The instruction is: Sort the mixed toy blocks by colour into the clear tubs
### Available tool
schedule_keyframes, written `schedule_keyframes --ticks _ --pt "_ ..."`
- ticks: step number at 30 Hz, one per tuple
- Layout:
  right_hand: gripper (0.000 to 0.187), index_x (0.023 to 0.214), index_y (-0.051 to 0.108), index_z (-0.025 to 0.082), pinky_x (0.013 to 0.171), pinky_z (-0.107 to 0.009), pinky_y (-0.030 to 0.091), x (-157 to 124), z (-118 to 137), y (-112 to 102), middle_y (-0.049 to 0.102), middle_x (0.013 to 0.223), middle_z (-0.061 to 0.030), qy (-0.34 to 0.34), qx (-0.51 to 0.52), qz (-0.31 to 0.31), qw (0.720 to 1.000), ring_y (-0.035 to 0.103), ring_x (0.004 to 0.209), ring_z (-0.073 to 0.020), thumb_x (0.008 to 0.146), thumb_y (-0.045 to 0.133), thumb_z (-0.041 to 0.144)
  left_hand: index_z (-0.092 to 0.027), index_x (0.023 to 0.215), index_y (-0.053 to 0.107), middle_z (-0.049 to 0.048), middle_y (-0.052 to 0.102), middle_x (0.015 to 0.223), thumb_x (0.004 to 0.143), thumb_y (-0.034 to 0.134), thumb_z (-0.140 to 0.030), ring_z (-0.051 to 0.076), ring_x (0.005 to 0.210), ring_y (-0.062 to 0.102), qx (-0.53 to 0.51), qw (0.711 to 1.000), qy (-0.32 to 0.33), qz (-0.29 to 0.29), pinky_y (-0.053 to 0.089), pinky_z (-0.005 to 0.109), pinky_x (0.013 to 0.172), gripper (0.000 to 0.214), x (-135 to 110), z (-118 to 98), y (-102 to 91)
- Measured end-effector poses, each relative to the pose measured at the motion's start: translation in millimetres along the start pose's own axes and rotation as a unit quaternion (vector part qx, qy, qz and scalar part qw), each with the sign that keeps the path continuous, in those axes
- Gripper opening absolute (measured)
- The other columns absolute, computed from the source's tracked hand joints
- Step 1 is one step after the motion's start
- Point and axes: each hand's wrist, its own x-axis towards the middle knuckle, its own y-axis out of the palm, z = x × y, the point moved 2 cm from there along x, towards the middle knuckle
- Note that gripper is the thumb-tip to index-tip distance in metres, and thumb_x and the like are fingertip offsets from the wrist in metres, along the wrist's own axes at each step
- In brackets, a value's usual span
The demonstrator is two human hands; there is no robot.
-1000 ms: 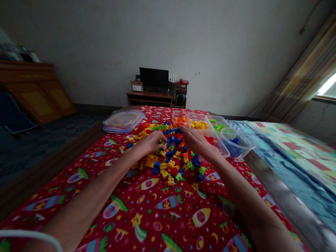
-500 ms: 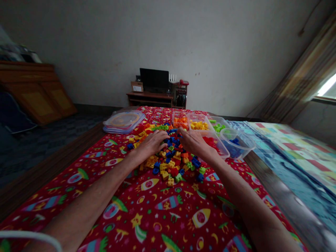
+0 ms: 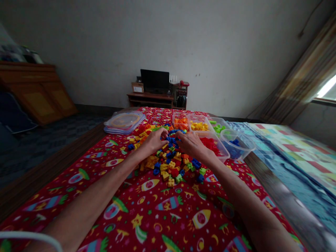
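A mixed heap of toy building bricks point(image 3: 172, 164) in yellow, blue, red, orange and green lies on the red patterned tablecloth point(image 3: 157, 224). My left hand point(image 3: 156, 140) is over the heap's left side, its thumb and curved fingers apart, with no brick visible between them. Opposite it, my right hand point(image 3: 190, 142) reaches in from the right, fingers bent and apart at the blue bricks point(image 3: 172, 141); its palm side is hidden. Behind and right of that hand stand clear plastic boxes of orange bricks point(image 3: 181, 122), yellow bricks point(image 3: 198, 126), green bricks point(image 3: 218, 128) and red bricks point(image 3: 210, 145).
A round clear tub point(image 3: 245, 148) with blue bricks stands at the table's right edge. Stacked plastic lids point(image 3: 124, 120) lie at the back left. A bed point(image 3: 296, 154) adjoins the right side. A desk with a monitor point(image 3: 154, 80) is against the wall.
The left hand has shifted slightly and its thumb and fingers show more apart. My right hand has moved slightly lower, uncovering more of the red bricks' box.
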Motion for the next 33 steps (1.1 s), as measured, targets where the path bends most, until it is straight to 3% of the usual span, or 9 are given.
schedule_keyframes --ticks 5,8,12,17,22,25,27,30,33 --pt "0.043 0.134 0.044 0.019 0.061 -0.026 0.033 3 -3 8 0.070 0.099 -0.0097 -0.051 0.059 -0.015 0.997 0.064 0.082 -0.0203 0.092 0.045 0.032 -0.019 0.100 0.048 0.0003 0.068 0.082 0.063 0.076 -0.042 0.018 0.077 0.065 -0.232 0.965 -0.112 0.039 0.049 0.032 0.073 0.052 -3 -12 -3.1" --pt "0.036 0.127 0.051 0.019 0.061 -0.025 0.032 3 -2 8 0.070 0.096 -0.0087 -0.087 0.072 -0.012 0.993 0.063 0.079 -0.0175 0.094 0.045 0.031 -0.017 0.103 0.050 0.0005 0.069 0.080 0.063 0.075 -0.053 0.018 0.078 0.065 -0.256 0.957 -0.111 0.076 0.048 0.031 0.073 0.059 -8 -19 -2.0" --pt "0.028 0.116 0.060 0.020 0.060 -0.025 0.031 1 -13 -7 0.070 0.089 -0.0077 -0.043 0.057 -0.029 0.997 0.059 0.071 -0.0150 0.095 0.043 0.027 -0.016 0.100 0.055 0.0024 0.070 0.077 0.070 0.063 -0.063 0.019 0.077 0.066 -0.224 0.967 -0.086 0.090 0.049 0.031 0.071 0.056 -7 -22 1.0" --pt "0.027 0.108 0.066 0.018 0.060 -0.025 0.036 -11 -82 -30 0.071 0.086 -0.0091 0.105 0.029 -0.071 0.992 0.061 0.071 -0.0162 0.091 0.046 0.024 -0.015 0.095 0.059 0.0056 0.072 0.085 0.081 0.053 -0.052 0.019 0.080 0.066 -0.144 0.985 -0.037 0.086 0.051 0.032 0.075 0.040 -4 -21 -0.3" --pt "0.029 0.106 0.069 0.013 0.062 -0.029 0.043 -38 -171 -27 0.071 0.076 -0.0096 0.260 0.018 -0.050 0.964 0.065 0.068 -0.0202 0.082 0.055 0.022 -0.015 0.097 0.064 0.0053 0.073 0.089 0.084 0.047 -0.036 0.020 0.082 0.067 -0.074 0.991 -0.026 0.112 0.052 0.030 0.073 0.030 -7 -24 0.3" --pt "0.034 0.110 0.069 0.010 0.062 -0.031 0.045 -50 -196 -24 0.071 0.074 -0.0113 0.302 0.042 -0.001 0.952 0.065 0.066 -0.0211 0.082 0.056 0.025 -0.016 0.096 0.066 0.0048 0.072 0.092 0.084 0.048 -0.032 0.020 0.085 0.066 -0.006 0.995 0.020 0.102 0.051 0.031 0.077 0.026 -10 -32 3.5" --pt "0.038 0.114 0.067 0.007 0.063 -0.031 0.046 -53 -197 -28 0.071 0.073 -0.0129 0.310 0.053 -0.010 0.949 0.065 0.065 -0.0209 0.085 0.053 0.027 -0.017 0.097 0.066 0.0057 0.071 0.100 0.086 0.050 -0.030 0.021 0.093 0.065 0.032 0.992 0.080 0.093 0.050 0.032 0.085 0.024 -13 -42 8.1" --pt "0.038 0.115 0.067 0.008 0.065 -0.031 0.046 -49 -180 -38 0.071 0.076 -0.0135 0.283 0.047 -0.071 0.955 0.065 0.066 -0.0200 0.088 0.048 0.028 -0.017 0.103 0.065 0.0087 0.067 0.110 0.089 0.053 -0.031 0.021 0.108 0.059 0.050 0.972 0.197 0.122 0.044 0.033 0.097 0.023 -25 -60 20.3" --pt "0.034 0.111 0.069 0.014 0.065 -0.029 0.045 -41 -155 -44 0.072 0.083 -0.0123 0.246 0.045 -0.104 0.963 0.066 0.070 -0.0192 0.088 0.048 0.028 -0.021 0.114 0.062 0.0095 0.060 0.127 0.086 0.061 -0.035 0.023 0.124 0.049 0.068 0.932 0.303 0.186 0.034 0.038 0.109 0.031 -43 -73 35.0"
